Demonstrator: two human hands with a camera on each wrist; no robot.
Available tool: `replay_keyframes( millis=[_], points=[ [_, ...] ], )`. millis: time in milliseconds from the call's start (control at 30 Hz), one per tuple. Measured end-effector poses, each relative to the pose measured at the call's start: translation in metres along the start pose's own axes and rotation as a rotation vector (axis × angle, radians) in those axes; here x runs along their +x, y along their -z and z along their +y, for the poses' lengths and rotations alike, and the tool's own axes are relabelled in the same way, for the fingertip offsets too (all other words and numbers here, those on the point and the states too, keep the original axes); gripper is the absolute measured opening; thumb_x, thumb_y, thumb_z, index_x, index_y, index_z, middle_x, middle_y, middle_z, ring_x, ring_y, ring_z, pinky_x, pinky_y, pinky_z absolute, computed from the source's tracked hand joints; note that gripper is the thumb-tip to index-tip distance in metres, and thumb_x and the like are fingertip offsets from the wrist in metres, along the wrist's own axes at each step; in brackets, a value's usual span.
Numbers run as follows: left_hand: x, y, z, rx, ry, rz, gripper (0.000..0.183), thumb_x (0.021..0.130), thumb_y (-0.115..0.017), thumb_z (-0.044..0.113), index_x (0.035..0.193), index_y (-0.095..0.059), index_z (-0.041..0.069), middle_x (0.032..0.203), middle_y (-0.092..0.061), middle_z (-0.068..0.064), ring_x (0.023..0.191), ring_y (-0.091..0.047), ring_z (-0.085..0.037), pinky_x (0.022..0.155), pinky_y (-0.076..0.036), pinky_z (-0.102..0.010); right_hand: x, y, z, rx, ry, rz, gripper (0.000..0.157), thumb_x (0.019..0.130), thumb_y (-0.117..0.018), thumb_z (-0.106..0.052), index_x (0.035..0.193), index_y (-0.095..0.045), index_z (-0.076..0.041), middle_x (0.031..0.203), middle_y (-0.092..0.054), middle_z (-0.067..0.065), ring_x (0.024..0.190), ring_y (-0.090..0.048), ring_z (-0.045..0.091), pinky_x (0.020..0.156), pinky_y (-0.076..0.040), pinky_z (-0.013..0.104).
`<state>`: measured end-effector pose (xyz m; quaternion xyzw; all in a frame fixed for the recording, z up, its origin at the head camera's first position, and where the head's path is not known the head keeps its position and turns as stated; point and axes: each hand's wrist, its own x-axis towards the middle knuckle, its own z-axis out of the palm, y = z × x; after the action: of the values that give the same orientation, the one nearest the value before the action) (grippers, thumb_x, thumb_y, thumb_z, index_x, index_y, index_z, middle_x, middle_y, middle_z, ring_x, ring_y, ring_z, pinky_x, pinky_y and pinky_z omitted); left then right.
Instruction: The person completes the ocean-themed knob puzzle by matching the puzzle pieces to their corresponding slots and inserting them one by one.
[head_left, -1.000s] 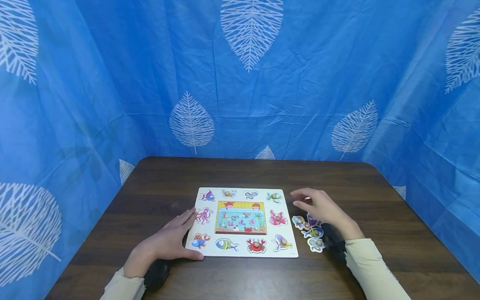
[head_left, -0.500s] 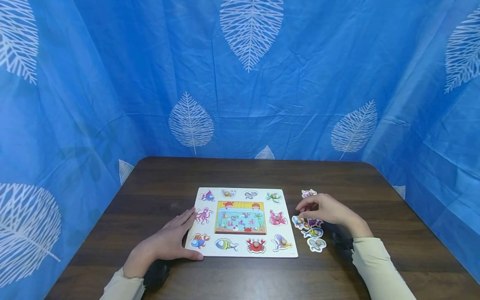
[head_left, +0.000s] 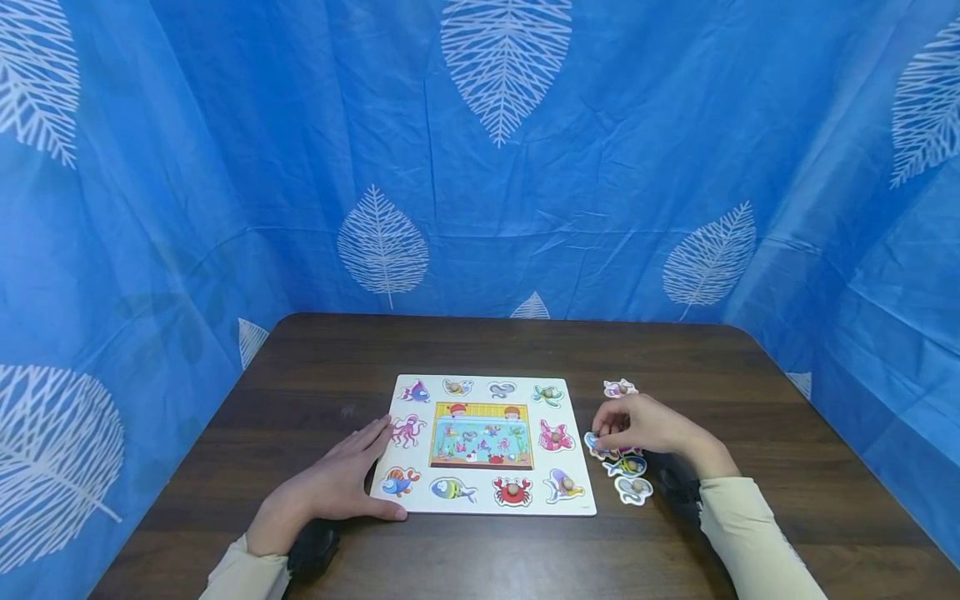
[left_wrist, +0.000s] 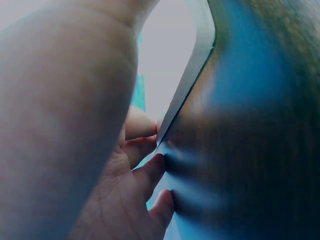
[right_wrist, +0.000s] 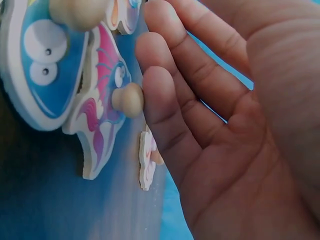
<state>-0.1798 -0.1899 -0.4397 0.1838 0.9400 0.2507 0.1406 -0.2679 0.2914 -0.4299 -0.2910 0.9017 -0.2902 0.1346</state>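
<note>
A white wooden puzzle board [head_left: 480, 502] with sea-animal pictures lies flat on the table. My left hand [head_left: 337, 475] rests along its left edge, fingers spread straight and thumb at the near corner; in the left wrist view the fingertips [left_wrist: 159, 162] touch that edge. Right of the board, my right hand [head_left: 652, 429] has thumb and index finger at a blue-and-orange puzzle piece [head_left: 591, 442], seemingly pinching its knob, which they hide. The other fingers [right_wrist: 160, 95] hang beside a pink-and-purple fish piece [right_wrist: 107, 95] with a wooden knob.
Nearer me lie a striped fish piece [head_left: 624, 466] and a grey-white piece [head_left: 633, 490]. Farther back is a pink-and-white piece [head_left: 619, 388]. Several knobbed pieces, including a crab [head_left: 513, 492] and a starfish [head_left: 555, 436], sit in the board. A blue leaf-patterned curtain [head_left: 600, 275] surrounds the dark table [head_left: 465, 558].
My right hand has drawn back from the far pink-and-white piece, uncovering it, and come down onto the blue-and-orange piece. The left hand and board have stayed still.
</note>
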Motion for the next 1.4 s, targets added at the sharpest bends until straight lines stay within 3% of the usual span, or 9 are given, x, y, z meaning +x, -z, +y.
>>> replay_keyframes(
  millis=[667,1167,1400],
  points=[
    [0.0,0.0,-0.001,0.003,-0.01,0.005,0.127,0.073,-0.085,0.064,0.162,-0.024,-0.003,0.171,-0.018,-0.02,0.156,-0.02,-0.042,0.123,-0.021,-0.066,0.003,-0.006,0.0,-0.065,0.02,0.034,0.006,0.089,-0.082,-0.021,0.093,-0.078,-0.019,0.079,-0.068,-0.014,0.07,-0.059,0.003,0.065,-0.055,0.023],
    [0.0,-0.001,0.0,0.005,0.008,-0.002,0.128,0.072,-0.085,0.064,0.162,-0.023,-0.001,0.171,-0.018,-0.019,0.156,-0.02,-0.042,0.122,-0.022,-0.066,0.004,-0.005,-0.006,-0.098,0.004,0.105,0.014,0.09,-0.082,-0.021,0.104,-0.081,-0.018,0.094,-0.073,-0.01,0.073,-0.057,0.005,0.064,-0.054,0.023],
    [0.0,-0.001,0.0,-0.004,0.016,-0.004,0.128,0.071,-0.086,0.064,0.162,-0.023,-0.001,0.171,-0.019,-0.019,0.156,-0.02,-0.042,0.122,-0.022,-0.067,0.007,-0.006,-0.015,-0.094,-0.011,0.132,0.015,0.09,-0.082,-0.022,0.103,-0.077,-0.018,0.086,-0.068,-0.011,0.074,-0.057,0.007,0.067,-0.054,0.023]
  ],
)
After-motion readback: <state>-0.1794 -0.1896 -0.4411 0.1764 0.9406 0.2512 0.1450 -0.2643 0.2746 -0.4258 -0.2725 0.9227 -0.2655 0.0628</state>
